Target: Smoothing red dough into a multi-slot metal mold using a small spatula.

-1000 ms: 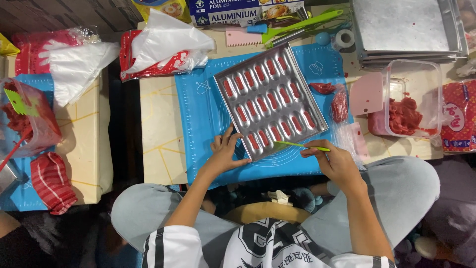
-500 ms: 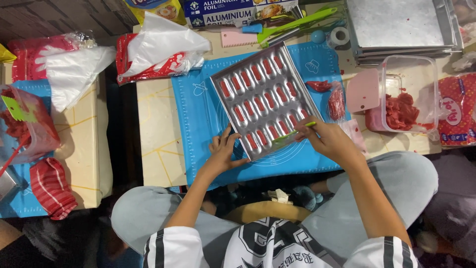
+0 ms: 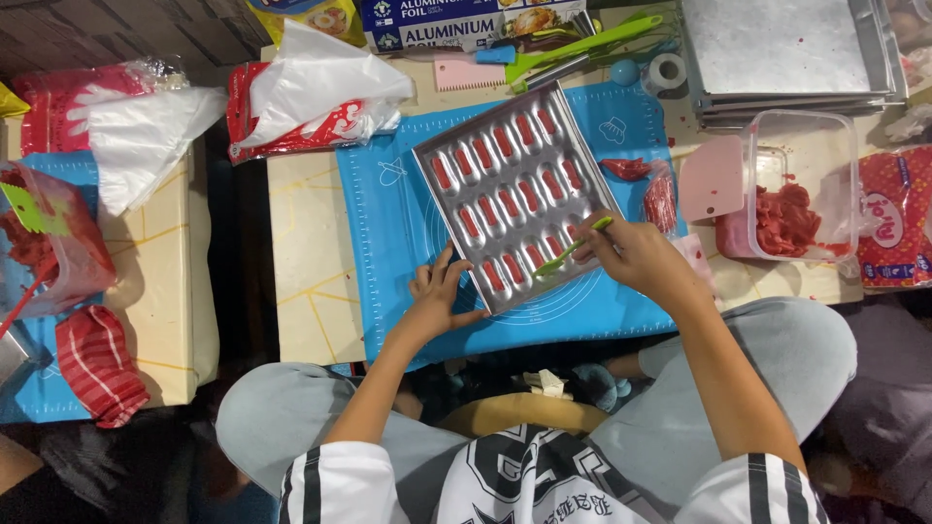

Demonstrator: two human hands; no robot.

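Note:
A metal mould tray (image 3: 424, 158) with several oblong cavities filled with red batter lies tilted on a blue silicone mat (image 3: 398, 243). My left hand (image 3: 442, 296) rests open against the tray's near left corner, fingers spread on its edge. My right hand (image 3: 631, 254) grips a thin green spatula (image 3: 568, 250). The spatula's tip lies over a cavity in the tray's near row.
A clear plastic tub (image 3: 788, 194) of red batter with a pink scraper (image 3: 712, 178) stands to the right. Flat metal trays (image 3: 786, 49) are stacked at the back right. A foil box (image 3: 466, 24), green utensils (image 3: 582, 49) and white piping bags (image 3: 320, 82) lie behind and to the left.
My right hand has moved left and away from me with the green spatula, from the mat beside the tray onto the tray's near row. My left hand stays at the tray's corner.

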